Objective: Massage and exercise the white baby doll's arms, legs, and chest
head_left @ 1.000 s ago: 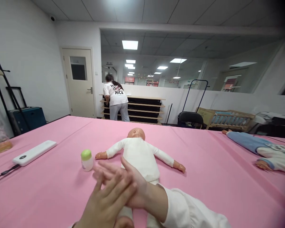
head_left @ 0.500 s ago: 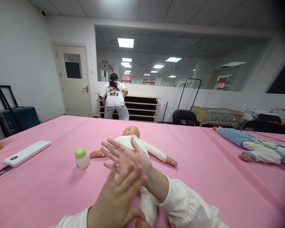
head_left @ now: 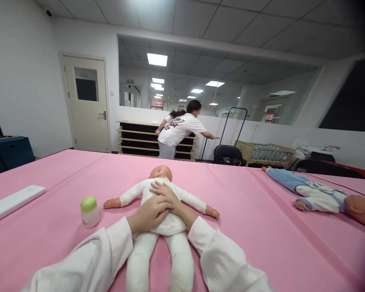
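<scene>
A baby doll in a white suit lies on its back on the pink tablecloth, head away from me. Both my hands lie flat on its chest. My left hand rests on the lower chest with fingers stretched out. My right hand lies just above it, fingers spread toward the doll's neck, partly overlapping the left. Neither hand holds anything. A small white jar with a green lid stands left of the doll's arm.
A white flat device lies at the left. A second doll in blue and white lies at the right. Behind the table a person leans by wooden shelves, near a black chair and a door.
My hands were rubbing together above the doll's legs; they have moved forward and settled flat on its chest. The person at the back turned and reached right. The view shifted right.
</scene>
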`<state>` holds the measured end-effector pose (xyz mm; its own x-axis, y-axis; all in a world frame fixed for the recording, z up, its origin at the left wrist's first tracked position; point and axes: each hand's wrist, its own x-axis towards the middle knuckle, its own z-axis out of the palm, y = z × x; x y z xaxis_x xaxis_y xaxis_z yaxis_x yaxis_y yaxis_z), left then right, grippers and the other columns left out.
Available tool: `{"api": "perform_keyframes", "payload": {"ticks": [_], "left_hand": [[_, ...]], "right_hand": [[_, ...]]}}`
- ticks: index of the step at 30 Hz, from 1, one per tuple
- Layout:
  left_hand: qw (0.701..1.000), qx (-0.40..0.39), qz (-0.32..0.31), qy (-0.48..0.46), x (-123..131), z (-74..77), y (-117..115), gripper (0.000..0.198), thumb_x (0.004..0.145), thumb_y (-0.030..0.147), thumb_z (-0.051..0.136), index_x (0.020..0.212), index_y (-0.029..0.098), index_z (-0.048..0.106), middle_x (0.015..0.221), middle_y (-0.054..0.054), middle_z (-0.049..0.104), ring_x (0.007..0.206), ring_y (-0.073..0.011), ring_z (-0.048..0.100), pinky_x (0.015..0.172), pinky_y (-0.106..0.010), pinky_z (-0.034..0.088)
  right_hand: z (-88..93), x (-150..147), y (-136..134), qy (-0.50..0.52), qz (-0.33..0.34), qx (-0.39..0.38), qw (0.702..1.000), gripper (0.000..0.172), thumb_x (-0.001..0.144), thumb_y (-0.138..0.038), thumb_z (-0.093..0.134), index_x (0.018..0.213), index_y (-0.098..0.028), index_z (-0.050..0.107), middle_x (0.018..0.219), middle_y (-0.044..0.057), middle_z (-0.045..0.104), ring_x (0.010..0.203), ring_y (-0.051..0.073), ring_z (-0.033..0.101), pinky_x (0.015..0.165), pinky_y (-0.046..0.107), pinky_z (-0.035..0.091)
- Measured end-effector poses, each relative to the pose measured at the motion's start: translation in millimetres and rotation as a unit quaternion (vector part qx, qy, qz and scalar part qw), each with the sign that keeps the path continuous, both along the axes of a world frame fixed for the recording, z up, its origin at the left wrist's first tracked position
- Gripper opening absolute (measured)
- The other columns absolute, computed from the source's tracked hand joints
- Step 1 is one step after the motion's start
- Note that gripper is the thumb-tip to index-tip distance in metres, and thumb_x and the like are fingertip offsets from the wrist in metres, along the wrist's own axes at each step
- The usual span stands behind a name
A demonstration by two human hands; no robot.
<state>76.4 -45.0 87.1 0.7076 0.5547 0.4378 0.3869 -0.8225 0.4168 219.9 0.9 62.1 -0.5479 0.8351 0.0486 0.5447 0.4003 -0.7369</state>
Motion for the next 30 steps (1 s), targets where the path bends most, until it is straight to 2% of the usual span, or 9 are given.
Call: {"api": "perform_keyframes", "payload": {"ticks": [3, 6, 10, 12, 15, 19, 22, 26, 30], "left_hand": [[0.997, -0.062, 0.03, 0.047, -1, -7.9, 14, 0.044, 0.089, 0.036, 0.041, 0.13, 0.023, 0.045, 0.14, -0.005, 0.036, 0.13, -0.0223, 0.03, 0.108, -0.043, 0.023], [0.976, -0.158, 0.121, 0.09, -8, -21.6, 25, 0.054, 0.092, 0.044, 0.029, 0.142, 0.023, 0.026, 0.148, -0.004, 0.014, 0.138, -0.0239, 0.009, 0.11, -0.051, 0.012], [0.96, -0.148, 0.234, 0.033, -15, -43.2, 23, 0.046, 0.091, 0.032, 0.034, 0.133, 0.016, 0.04, 0.143, -0.006, 0.029, 0.134, -0.0219, 0.023, 0.109, -0.046, 0.021], [0.966, -0.066, 0.249, -0.03, -16, -47.2, 16, 0.032, 0.086, 0.019, 0.038, 0.111, 0.014, 0.057, 0.127, -0.007, 0.05, 0.122, -0.0198, 0.041, 0.104, -0.04, 0.031], [0.982, 0.04, 0.17, -0.064, -16, -44.0, 7, 0.02, 0.08, 0.009, 0.04, 0.084, 0.015, 0.059, 0.093, -0.006, 0.062, 0.091, -0.0177, 0.054, 0.082, -0.034, 0.043], [0.996, 0.081, 0.008, -0.036, -13, -35.3, 2, 0.019, 0.08, 0.01, 0.041, 0.082, 0.015, 0.059, 0.078, -0.005, 0.058, 0.074, -0.0157, 0.049, 0.068, -0.03, 0.042], [0.998, 0.007, -0.01, -0.064, -11, -34.4, 5, 0.024, 0.078, 0.007, 0.041, 0.087, 0.017, 0.061, 0.089, -0.003, 0.06, 0.085, -0.0144, 0.051, 0.079, -0.029, 0.042], [0.991, -0.106, 0.054, -0.057, -14, -42.3, 15, 0.027, 0.083, 0.016, 0.042, 0.101, 0.023, 0.062, 0.118, -0.002, 0.055, 0.116, -0.0183, 0.042, 0.103, -0.04, 0.028], [0.977, -0.15, 0.151, -0.008, -17, -51.5, 21, 0.036, 0.089, 0.032, 0.041, 0.122, 0.028, 0.052, 0.14, 0.001, 0.035, 0.135, -0.0252, 0.016, 0.108, -0.055, 0.011]], "right_hand": [[-6.0, -2, 0, -0.084, -0.036, 0.014, 0.996, 0.054, 0.08, -0.045, 0.042, 0.132, -0.034, 0.035, 0.143, -0.008, 0.015, 0.143, 0.01, 0.007, 0.124, 0.037, -0.014], [-7.6, -4, 2, -0.1, -0.19, 0.018, 0.977, 0.053, 0.082, -0.044, 0.036, 0.134, -0.038, 0.029, 0.144, -0.008, 0.012, 0.143, 0.014, 0.01, 0.121, 0.049, -0.006], [-13.8, -1, 4, -0.006, -0.341, -0.003, 0.94, 0.044, 0.083, -0.037, 0.03, 0.124, -0.032, 0.046, 0.135, -0.006, 0.035, 0.134, 0.011, 0.031, 0.121, 0.046, 0.014], [-18.0, 2, 4, 0.057, -0.34, 0.01, 0.939, 0.04, 0.08, -0.03, 0.034, 0.113, -0.027, 0.057, 0.126, -0.005, 0.046, 0.125, 0.007, 0.042, 0.121, 0.036, 0.025], [-20.5, 5, 4, 0.116, -0.254, 0.031, 0.96, 0.038, 0.076, -0.018, 0.033, 0.094, -0.019, 0.067, 0.12, -0.002, 0.052, 0.119, 0.003, 0.046, 0.116, 0.026, 0.034], [-13.4, 5, 7, 0.057, -0.065, 0.028, 0.996, 0.042, 0.076, -0.013, 0.03, 0.095, -0.023, 0.066, 0.118, -0.006, 0.053, 0.13, 0.002, 0.037, 0.122, 0.032, 0.022], [-9.1, 3, 11, -0.009, -0.011, 0.025, 1.0, 0.041, 0.08, -0.018, 0.031, 0.107, -0.032, 0.06, 0.127, -0.01, 0.044, 0.137, 0.003, 0.027, 0.125, 0.04, 0.007], [-12.2, 0, 12, -0.02, -0.103, 0.024, 0.994, 0.043, 0.084, -0.027, 0.026, 0.117, -0.034, 0.052, 0.138, -0.011, 0.029, 0.14, 0.008, 0.019, 0.123, 0.044, 0.006], [-17.6, -1, 9, 0.042, -0.254, 0.01, 0.966, 0.049, 0.082, -0.029, 0.028, 0.128, -0.026, 0.044, 0.138, -0.005, 0.03, 0.137, 0.01, 0.026, 0.123, 0.041, 0.015]]}}
